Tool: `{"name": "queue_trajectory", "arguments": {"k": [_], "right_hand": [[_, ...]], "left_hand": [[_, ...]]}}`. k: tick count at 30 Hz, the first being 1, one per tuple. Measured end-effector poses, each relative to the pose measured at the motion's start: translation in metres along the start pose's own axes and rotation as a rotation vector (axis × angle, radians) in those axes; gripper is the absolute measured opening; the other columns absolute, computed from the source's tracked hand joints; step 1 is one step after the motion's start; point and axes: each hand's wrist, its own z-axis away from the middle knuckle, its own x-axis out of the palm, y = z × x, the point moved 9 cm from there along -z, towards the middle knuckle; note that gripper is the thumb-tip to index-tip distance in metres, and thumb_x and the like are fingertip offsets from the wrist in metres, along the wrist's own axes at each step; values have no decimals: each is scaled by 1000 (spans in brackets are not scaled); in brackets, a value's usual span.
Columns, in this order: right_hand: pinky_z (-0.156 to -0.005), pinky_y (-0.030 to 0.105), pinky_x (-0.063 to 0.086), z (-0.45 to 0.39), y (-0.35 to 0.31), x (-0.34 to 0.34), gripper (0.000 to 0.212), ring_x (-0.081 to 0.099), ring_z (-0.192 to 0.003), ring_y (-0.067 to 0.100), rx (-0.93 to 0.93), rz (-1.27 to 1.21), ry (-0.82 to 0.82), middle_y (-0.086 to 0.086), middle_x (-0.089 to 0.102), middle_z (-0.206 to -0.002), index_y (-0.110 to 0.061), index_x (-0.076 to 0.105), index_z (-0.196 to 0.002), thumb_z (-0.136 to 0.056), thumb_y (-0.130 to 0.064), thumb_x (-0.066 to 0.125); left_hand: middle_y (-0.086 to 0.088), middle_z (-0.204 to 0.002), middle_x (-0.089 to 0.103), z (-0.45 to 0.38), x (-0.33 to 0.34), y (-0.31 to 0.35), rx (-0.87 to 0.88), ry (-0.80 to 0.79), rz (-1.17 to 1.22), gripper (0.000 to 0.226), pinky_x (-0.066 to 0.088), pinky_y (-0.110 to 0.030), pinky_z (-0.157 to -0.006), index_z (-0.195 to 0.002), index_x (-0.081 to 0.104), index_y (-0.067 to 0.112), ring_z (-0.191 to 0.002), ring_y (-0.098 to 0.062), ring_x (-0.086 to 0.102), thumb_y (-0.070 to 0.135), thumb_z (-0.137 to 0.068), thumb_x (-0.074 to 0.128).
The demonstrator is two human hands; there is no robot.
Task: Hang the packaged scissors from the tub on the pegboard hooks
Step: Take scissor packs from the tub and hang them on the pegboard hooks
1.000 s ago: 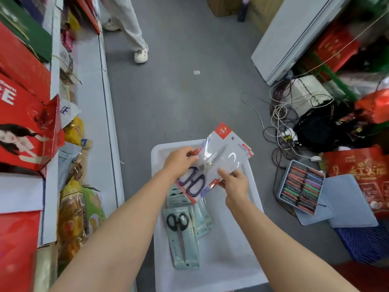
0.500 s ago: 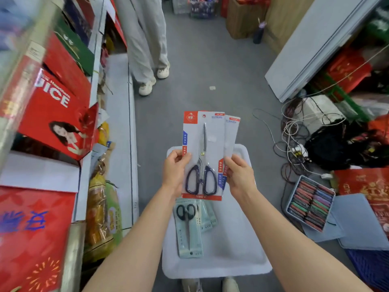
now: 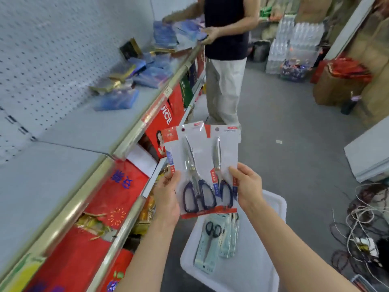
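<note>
- Since half a second ago the view lifts from the floor to the shelving; both packs come up with it and fan apart, two now showing side by side instead of stacked.
- left hand (image 3: 168, 199) pinches the left edge of the front scissors pack (image 3: 190, 171), thumb on its face.
- right hand (image 3: 248, 186) pinches the right edge of the second pack (image 3: 224, 163), which sits partly behind the first.
- Both packs are held upright in the air above the tub (image 3: 275, 209), well short of the pegboard (image 3: 42, 60).
- Long axis near vertical: blade tips and red header cards up, dark handles down. Hang holes at the top, too blurred to confirm.
- More packs (image 3: 207, 247) remain lying flat in the tub.
- No hooks visible on the pegboard; cannot tell where the target is.
- Judgement: pickup done, carry phase under way, hanging not yet started.
- Another person (image 3: 225, 60) stands farther along the shelf (image 3: 88, 127).
</note>
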Motion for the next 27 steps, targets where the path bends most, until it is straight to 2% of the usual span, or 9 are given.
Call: {"name": "queue_trajectory", "arguments": {"k": [3, 6, 8, 11, 15, 19, 22, 25, 27], "right_hand": [[-64, 32, 59, 23, -16, 53, 11, 69, -67, 21, -22, 35, -142, 9, 74, -78, -4, 72, -92, -89, 0, 63], [-64, 33, 60, 55, -25, 112, 10, 69, -66, 20, -38, 73, -273, 6, 74, -74, -7, 73, -89, -89, -2, 64], [-68, 35, 60, 78, -24, 152, 12, 70, -72, 22, -28, 75, -367, 8, 75, -80, -10, 73, -88, -90, -4, 63], [-83, 48, 57, 115, -16, 206, 14, 67, -84, 31, -9, 56, -482, 18, 73, -98, -11, 74, -89, -88, -2, 64], [-87, 49, 54, 179, 3, 273, 13, 64, -87, 32, 21, 74, -613, 21, 71, -99, -6, 73, -97, -85, -4, 69], [-94, 53, 50, 242, 25, 324, 12, 65, -91, 34, 26, 76, -735, 22, 71, -100, -4, 72, -94, -82, -4, 70], [-85, 49, 53, 289, 36, 354, 8, 65, -81, 30, 46, 68, -825, 15, 72, -87, -6, 72, -88, -84, -2, 68], [-72, 37, 55, 327, 43, 380, 17, 65, -65, 21, 72, 78, -917, 7, 73, -73, -12, 72, -79, -87, 2, 65], [-77, 40, 55, 347, 46, 394, 17, 64, -67, 22, 94, 77, -970, 8, 72, -77, -13, 70, -79, -86, 2, 66]], "left_hand": [[-6, -80, 67, 23, -30, 57, 126, 122, 4, 10, 52, -39, -81, -78, 66, 13, -80, -22, 62, 8, -86, 71], [-14, -100, 70, 44, -72, 107, 222, 221, 23, 19, 50, -51, -95, -86, 72, 14, -96, -30, 64, 22, -71, 80], [-13, -99, 70, 60, -103, 139, 270, 279, 26, 12, 51, -52, -93, -81, 75, 19, -93, -29, 65, 25, -70, 77], [-7, -88, 69, 98, -152, 186, 354, 412, 22, 4, 54, -41, -81, -75, 72, 22, -82, -21, 61, 21, -77, 75], [0, -89, 73, 152, -218, 243, 506, 555, 38, 13, 53, -26, -81, -82, 74, 21, -83, -14, 63, 9, -84, 71], [13, -75, 72, 208, -275, 280, 607, 677, 76, 23, 51, -15, -69, -76, 72, 25, -74, -4, 63, 4, -85, 70], [7, -85, 71, 245, -311, 296, 652, 767, 115, 17, 50, -17, -72, -83, 70, 23, -80, -7, 64, 6, -85, 71], [5, -84, 70, 275, -335, 310, 705, 844, 126, 12, 49, -10, -60, -91, 71, 15, -70, -3, 63, 4, -86, 70], [4, -82, 70, 292, -349, 317, 731, 895, 145, 12, 50, -11, -60, -90, 72, 13, -68, -4, 64, 3, -85, 70]]}}
